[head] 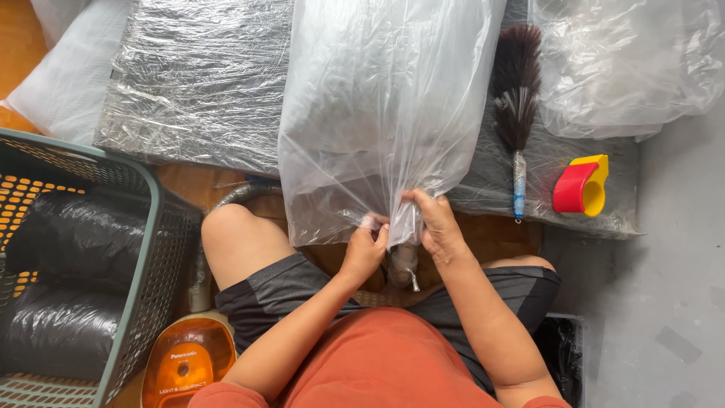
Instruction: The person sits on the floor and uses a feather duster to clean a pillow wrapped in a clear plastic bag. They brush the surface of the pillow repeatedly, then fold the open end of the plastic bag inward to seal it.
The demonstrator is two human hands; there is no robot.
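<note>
A large clear plastic bag (pixel 377 98), crinkled and shiny, fills the upper middle of the frame, running from the top edge down to the centre. It looks puffed and full, though its contents cannot be made out through the film. Its lower end narrows into a gathered, twisted neck (pixel 402 227) at the centre of the frame, just above the bare knees.
</note>
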